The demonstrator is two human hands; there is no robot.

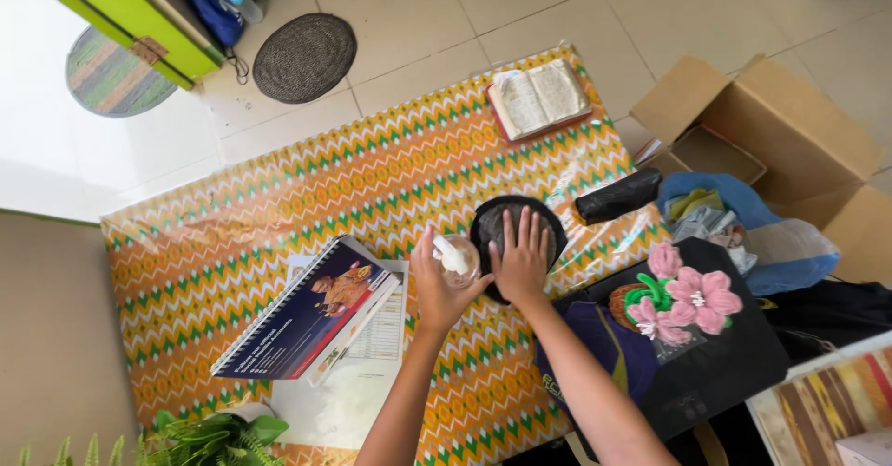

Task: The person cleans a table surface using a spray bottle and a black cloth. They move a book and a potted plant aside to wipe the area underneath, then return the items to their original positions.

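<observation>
My left hand is wrapped around a small clear spray bottle with a white nozzle, held upright over the table. My right hand lies flat, fingers spread, on a round black object with a greyish top that rests on the table. The bottle stands right beside the black object's left edge. Both forearms reach in from the bottom of the view. What lies under my right palm is hidden.
The table wears an orange, green and white zigzag cloth. On it lie an open book, a spiral-bound booklet over papers, a black bundle, a black bag with pink flowers and a green plant. Cardboard boxes stand right.
</observation>
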